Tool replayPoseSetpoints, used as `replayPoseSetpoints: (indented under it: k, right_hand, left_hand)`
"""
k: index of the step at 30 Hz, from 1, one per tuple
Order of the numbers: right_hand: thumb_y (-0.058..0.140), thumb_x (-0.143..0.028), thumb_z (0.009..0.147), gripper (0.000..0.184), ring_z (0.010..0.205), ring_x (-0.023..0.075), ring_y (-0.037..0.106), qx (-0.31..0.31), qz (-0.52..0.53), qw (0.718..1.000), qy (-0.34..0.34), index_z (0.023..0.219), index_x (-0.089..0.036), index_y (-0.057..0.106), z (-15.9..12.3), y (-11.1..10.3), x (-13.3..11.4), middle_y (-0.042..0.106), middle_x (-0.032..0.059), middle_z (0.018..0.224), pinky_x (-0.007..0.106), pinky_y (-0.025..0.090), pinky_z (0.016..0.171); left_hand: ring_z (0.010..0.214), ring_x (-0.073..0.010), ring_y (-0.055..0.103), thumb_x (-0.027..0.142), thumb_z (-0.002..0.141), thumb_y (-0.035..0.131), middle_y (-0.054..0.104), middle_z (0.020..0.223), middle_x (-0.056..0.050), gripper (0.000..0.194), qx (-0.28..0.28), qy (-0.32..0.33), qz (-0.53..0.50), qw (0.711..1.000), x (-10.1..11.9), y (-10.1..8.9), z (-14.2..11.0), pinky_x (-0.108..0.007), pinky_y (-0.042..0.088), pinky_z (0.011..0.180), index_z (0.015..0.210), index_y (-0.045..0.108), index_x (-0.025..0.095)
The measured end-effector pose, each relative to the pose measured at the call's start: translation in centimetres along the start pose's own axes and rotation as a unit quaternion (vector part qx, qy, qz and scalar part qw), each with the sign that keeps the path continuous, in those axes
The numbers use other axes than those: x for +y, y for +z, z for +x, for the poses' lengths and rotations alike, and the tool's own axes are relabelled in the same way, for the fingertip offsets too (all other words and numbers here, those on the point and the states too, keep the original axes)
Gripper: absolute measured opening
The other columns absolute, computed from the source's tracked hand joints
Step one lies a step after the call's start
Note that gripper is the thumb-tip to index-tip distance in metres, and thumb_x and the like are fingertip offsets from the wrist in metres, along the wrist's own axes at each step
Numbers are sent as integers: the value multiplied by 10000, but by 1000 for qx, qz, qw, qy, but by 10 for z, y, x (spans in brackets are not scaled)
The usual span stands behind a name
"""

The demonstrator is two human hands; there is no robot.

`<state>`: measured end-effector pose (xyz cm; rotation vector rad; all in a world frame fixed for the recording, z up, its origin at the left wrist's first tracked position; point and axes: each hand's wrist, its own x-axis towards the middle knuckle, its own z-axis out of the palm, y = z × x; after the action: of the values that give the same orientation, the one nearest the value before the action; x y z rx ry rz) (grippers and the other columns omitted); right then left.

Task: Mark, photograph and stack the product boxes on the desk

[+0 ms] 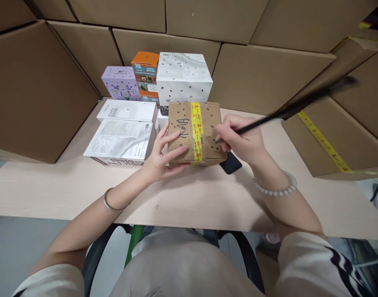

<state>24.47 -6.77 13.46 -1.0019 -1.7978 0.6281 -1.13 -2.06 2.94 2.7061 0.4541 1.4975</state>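
Observation:
A small brown cardboard box [212, 123] sits on the table in front of me, with yellow tape down its middle, blue handwriting and many small drawn rings on its top. Around its left front corner my left hand [164, 152] holds it, the fingers spread over the top and front edge. My right hand [241, 138] is closed on a slim black pen [269, 117], whose tip meets the right part of the box top. The pen's far end is blurred. A black phone [231, 163] lies partly hidden beside the box's right front corner.
Behind stand a white box with drawn rings [184, 76], an orange box [145, 76] and a purple box [121, 82]. Two white boxes, one a power bank box [127, 111], lie at left. Large cartons [164, 45] wall the table [183, 202] at back and sides.

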Motion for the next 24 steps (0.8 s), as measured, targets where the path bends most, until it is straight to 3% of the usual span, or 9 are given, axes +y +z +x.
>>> replayPoseSetpoints:
  k: [3, 6, 16, 20, 24]
  right_hand:
    - [655, -676, 919, 584, 381, 86, 372, 17, 41, 999, 20, 588, -248, 436, 24, 18, 13, 454, -80, 411, 266, 318, 439]
    - [594, -704, 950, 620, 446, 90, 371, 41, 17, 999, 5, 576, -241, 420, 29, 28, 20, 417, -71, 449, 275, 307, 486]
    - [511, -695, 1002, 639, 531, 110, 345, 83, -71, 994, -14, 571, -237, 399, 24, 27, 21, 343, -47, 538, 298, 285, 534]
    - [559, -702, 975, 635, 497, 94, 362, -7, -5, 1000, -29, 569, -228, 441, 22, 20, 15, 392, -53, 528, 278, 295, 498]
    - [468, -657, 1037, 638, 404, 84, 335, -29, 48, 997, -50, 567, -227, 482, 5, 3, 5, 415, -54, 471, 281, 241, 428]
  left_hand:
    - [1630, -433, 251, 401, 871, 832, 463, 1534, -112, 727, -3, -4, 6, 1000, 1, -1, 0, -757, 371, 1240, 1507, 480, 375]
    - [1632, -422, 249, 394, 882, 822, 462, 1547, -115, 695, 3, -1, 10, 1000, 1, -1, 1, -746, 372, 1249, 1500, 506, 357]
    - [1628, -413, 267, 412, 905, 796, 454, 1568, -102, 635, 9, 4, 7, 1000, 0, 2, 3, -751, 342, 1266, 1475, 524, 343]
    - [1621, -410, 289, 411, 892, 812, 462, 1557, -113, 619, 16, 24, 18, 999, 1, 0, 2, -727, 350, 1276, 1446, 560, 298]
    - [1616, -419, 297, 414, 887, 816, 485, 1535, -109, 595, 29, 30, 32, 999, 4, 0, 1, -738, 365, 1261, 1423, 577, 310]
